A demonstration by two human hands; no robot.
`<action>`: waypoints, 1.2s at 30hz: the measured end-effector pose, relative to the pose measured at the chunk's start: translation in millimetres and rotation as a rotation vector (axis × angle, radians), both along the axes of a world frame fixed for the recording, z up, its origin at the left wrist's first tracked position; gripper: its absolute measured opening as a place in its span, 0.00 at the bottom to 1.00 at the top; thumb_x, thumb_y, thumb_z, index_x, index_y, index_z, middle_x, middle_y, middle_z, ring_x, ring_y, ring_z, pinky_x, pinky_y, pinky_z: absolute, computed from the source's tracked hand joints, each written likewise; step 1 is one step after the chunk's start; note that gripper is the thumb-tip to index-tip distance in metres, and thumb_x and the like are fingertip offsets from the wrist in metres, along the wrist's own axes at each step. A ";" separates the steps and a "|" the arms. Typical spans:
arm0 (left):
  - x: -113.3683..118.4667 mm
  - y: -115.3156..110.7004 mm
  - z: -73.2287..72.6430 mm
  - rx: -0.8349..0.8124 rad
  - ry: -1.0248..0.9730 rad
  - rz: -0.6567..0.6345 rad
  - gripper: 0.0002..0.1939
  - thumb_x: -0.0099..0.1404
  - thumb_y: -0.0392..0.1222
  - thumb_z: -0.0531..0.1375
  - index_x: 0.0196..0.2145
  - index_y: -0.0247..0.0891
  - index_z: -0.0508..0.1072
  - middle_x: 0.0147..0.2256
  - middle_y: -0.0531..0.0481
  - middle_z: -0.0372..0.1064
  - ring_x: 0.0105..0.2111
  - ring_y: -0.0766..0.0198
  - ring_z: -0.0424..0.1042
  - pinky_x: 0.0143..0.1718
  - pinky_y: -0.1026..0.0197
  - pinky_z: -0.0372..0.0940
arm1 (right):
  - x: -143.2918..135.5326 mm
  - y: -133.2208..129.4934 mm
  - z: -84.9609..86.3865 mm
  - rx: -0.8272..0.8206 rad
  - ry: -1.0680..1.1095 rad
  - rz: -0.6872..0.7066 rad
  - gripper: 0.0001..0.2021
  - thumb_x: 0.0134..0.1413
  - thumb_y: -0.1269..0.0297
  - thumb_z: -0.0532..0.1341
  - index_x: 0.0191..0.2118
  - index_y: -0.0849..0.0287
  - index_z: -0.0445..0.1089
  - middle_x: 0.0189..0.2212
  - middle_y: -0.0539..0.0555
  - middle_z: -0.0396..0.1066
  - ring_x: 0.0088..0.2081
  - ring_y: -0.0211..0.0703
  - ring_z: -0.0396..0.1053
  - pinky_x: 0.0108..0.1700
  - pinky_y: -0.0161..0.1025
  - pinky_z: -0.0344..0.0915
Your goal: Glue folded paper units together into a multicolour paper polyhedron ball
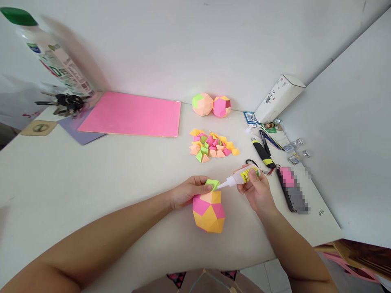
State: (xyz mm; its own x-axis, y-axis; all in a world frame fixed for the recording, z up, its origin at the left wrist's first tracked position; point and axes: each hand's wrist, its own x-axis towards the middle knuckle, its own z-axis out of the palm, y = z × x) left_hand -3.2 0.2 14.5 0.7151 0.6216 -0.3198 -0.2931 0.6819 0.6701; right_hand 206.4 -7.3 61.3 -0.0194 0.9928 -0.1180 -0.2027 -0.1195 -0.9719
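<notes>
My left hand (194, 190) pinches a green folded paper piece (211, 184) between thumb and fingers. Just below it on the table is a paper ball (209, 215) made of pink, orange and peach folded faces; whether the fingers also touch it I cannot tell. In my right hand (258, 188) is a glue bottle (242, 176) with a yellow label, tilted so that its thin white nozzle meets the right edge of the green piece. Beyond both hands lies a loose pile of folded paper pieces (212, 145) in green, pink, orange and peach.
Two finished-looking paper balls (203, 104) sit against the wall. Pink paper (134, 114) lies at the back left, near keys (69, 101) and a green-capped bottle (55, 57). To the right are a utility knife (263, 153), a white box (279, 99), small glass bottles (295, 144) and a phone (288, 189).
</notes>
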 end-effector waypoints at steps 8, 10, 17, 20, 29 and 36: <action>-0.7 0.3 -3.1 0.005 0.000 -0.012 0.13 0.53 0.46 0.67 0.32 0.34 0.75 0.26 0.51 0.69 0.25 0.69 0.66 0.28 0.65 0.59 | 2.2 1.3 -0.6 -0.008 0.027 -0.060 0.17 0.50 0.50 0.64 0.37 0.58 0.64 0.26 0.51 0.72 0.18 0.34 0.63 0.17 0.33 0.56; -0.8 0.2 -3.1 0.006 0.001 -0.011 0.12 0.54 0.45 0.67 0.32 0.34 0.75 0.26 0.51 0.69 0.25 0.69 0.66 0.28 0.65 0.59 | 2.2 1.3 -1.2 -0.006 0.017 -0.062 0.17 0.50 0.50 0.64 0.37 0.58 0.65 0.27 0.51 0.72 0.18 0.34 0.62 0.17 0.33 0.56; -0.1 0.1 -1.7 0.017 0.008 -0.015 0.13 0.54 0.46 0.67 0.31 0.34 0.75 0.25 0.51 0.68 0.23 0.69 0.65 0.26 0.66 0.58 | -0.2 -1.0 -0.4 0.001 -0.022 -0.015 0.17 0.51 0.50 0.62 0.38 0.58 0.64 0.27 0.51 0.72 0.18 0.34 0.62 0.18 0.34 0.56; 0.1 0.1 -0.1 0.012 0.015 -0.013 0.13 0.53 0.46 0.67 0.31 0.34 0.75 0.25 0.52 0.68 0.24 0.69 0.65 0.27 0.66 0.59 | -0.8 -2.1 1.1 -0.012 -0.037 0.008 0.17 0.51 0.49 0.62 0.38 0.58 0.64 0.27 0.52 0.72 0.18 0.34 0.62 0.17 0.34 0.56; -0.6 0.5 -3.6 0.011 -0.003 -0.020 0.13 0.54 0.46 0.67 0.33 0.33 0.75 0.27 0.50 0.69 0.26 0.68 0.67 0.28 0.66 0.61 | 2.6 0.5 -0.4 0.022 0.019 -0.058 0.15 0.52 0.52 0.63 0.38 0.58 0.65 0.27 0.51 0.72 0.18 0.33 0.63 0.18 0.33 0.56; -0.1 0.3 -3.4 0.005 0.006 -0.011 0.13 0.54 0.45 0.67 0.32 0.33 0.75 0.26 0.51 0.68 0.24 0.69 0.66 0.27 0.67 0.60 | -0.4 -1.7 -0.8 -0.010 0.028 -0.006 0.15 0.51 0.52 0.64 0.38 0.58 0.65 0.27 0.51 0.72 0.18 0.33 0.63 0.18 0.32 0.56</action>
